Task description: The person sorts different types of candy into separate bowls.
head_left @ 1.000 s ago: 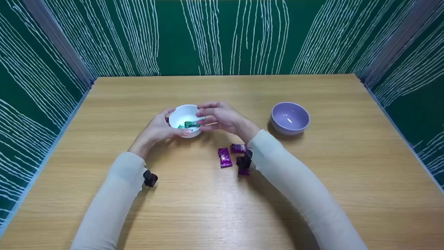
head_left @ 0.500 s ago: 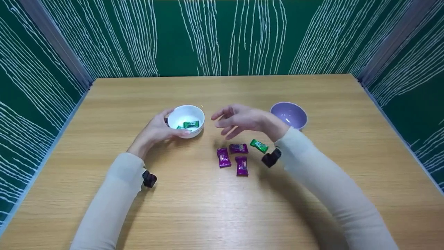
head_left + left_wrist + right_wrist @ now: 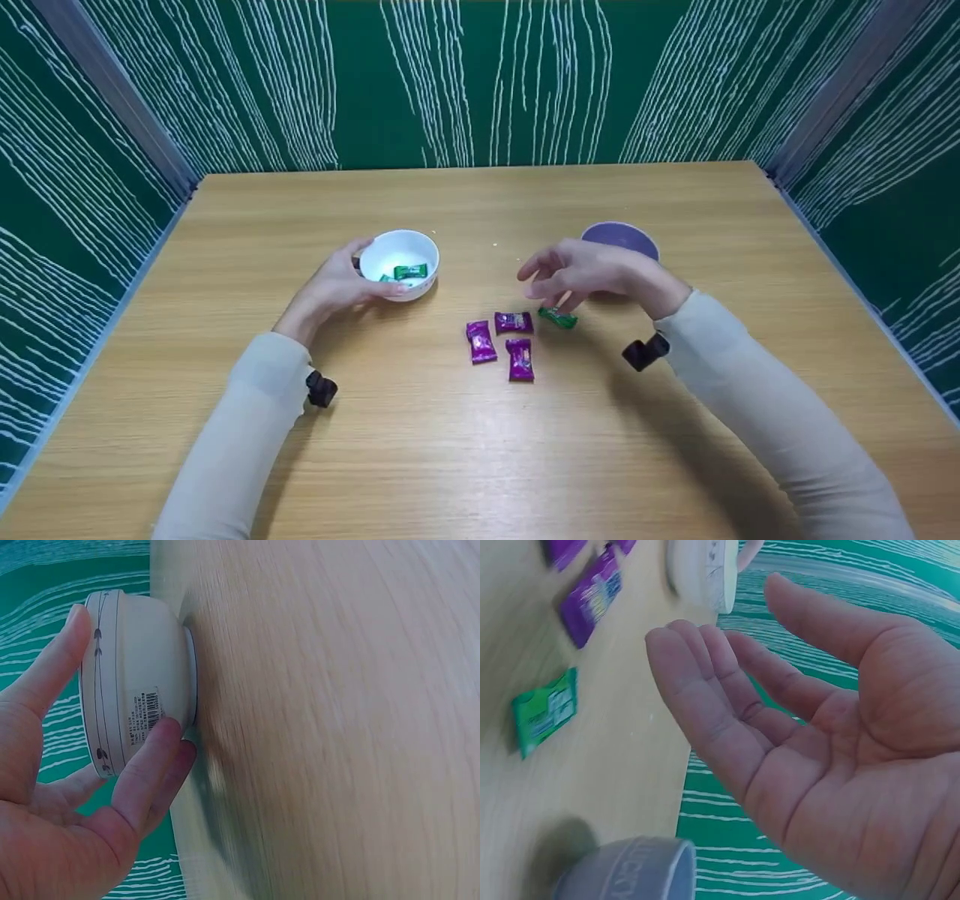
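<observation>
My left hand (image 3: 337, 283) holds a white bowl (image 3: 401, 247) by its side, thumb at the near rim and fingers around the outer wall, where a barcode sticker (image 3: 146, 714) shows in the left wrist view. Inside the bowl lie green-wrapped candies (image 3: 411, 271). My right hand (image 3: 600, 271) hovers over the table with relaxed fingers and an empty palm. Just below its fingertips in the head view is a loose green candy (image 3: 559, 318), partly covered by them; the right wrist view shows that candy (image 3: 546, 711) apart from the fingers.
Three purple-wrapped candies (image 3: 513, 322) lie grouped at the table's middle. A purple bowl (image 3: 621, 234) stands behind my right hand, partly hidden by it. Green walls (image 3: 480, 82) with white streaks border the wooden table (image 3: 420, 450) at the back and sides.
My right hand has moved from beside the white bowl rightward to the loose green candy. That candy, hidden at first, came into view. The left hand keeps hold of the white bowl.
</observation>
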### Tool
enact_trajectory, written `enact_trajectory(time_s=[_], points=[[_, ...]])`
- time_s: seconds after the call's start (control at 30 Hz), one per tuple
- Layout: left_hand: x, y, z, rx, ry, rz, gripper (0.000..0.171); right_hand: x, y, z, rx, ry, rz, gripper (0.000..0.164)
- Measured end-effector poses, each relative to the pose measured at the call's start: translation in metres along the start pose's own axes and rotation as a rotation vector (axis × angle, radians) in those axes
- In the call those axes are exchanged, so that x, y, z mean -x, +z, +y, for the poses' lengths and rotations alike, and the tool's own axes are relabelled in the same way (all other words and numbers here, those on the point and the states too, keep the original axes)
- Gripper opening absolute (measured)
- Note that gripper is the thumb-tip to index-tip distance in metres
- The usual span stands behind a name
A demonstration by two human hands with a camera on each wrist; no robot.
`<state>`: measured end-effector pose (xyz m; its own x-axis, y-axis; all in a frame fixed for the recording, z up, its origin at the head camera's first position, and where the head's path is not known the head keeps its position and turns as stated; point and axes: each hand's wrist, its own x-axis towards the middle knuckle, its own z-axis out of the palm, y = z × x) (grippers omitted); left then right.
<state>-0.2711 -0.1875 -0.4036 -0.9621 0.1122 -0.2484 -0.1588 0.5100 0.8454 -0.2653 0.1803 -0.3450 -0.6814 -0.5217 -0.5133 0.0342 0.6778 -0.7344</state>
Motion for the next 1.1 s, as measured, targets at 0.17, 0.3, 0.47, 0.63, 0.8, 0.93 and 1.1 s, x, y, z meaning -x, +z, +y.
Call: enact_trajectory(time_s=[0.17, 0.3, 0.47, 0.63, 0.8, 0.93, 1.1], points=[[0.001, 0.001, 0.001, 0.002, -0.021, 0.014, 0.113, -0.002, 0.0, 0.013, 0.035, 0.025, 0.021, 0.052], [0.001, 0.002, 0.002, 0.001, -0.035, 0.018, 0.113, -0.005, 0.002, 0.022, 0.073, 0.041, 0.04, 0.049], [0.0, 0.002, 0.003, -0.008, -0.042, 0.015, 0.116, -0.008, 0.008, 0.027, 0.173, 0.033, 0.065, 0.047], [-0.001, 0.001, 0.002, -0.004, -0.033, 0.014, 0.118, -0.011, 0.014, 0.029, 0.275, 0.006, 0.107, 0.045], [-0.001, 0.002, 0.0, -0.002, -0.014, 0.003, 0.119, -0.017, 0.018, 0.034, 0.297, 0.004, 0.12, 0.049], [0.0, 0.001, 0.001, 0.007, 0.006, -0.001, 0.121, -0.022, 0.02, 0.04, 0.316, -0.025, 0.126, 0.051], [0.002, -0.001, 0.001, 0.003, 0.003, 0.004, 0.119, -0.026, 0.024, 0.042, 0.313, -0.034, 0.131, 0.051]])
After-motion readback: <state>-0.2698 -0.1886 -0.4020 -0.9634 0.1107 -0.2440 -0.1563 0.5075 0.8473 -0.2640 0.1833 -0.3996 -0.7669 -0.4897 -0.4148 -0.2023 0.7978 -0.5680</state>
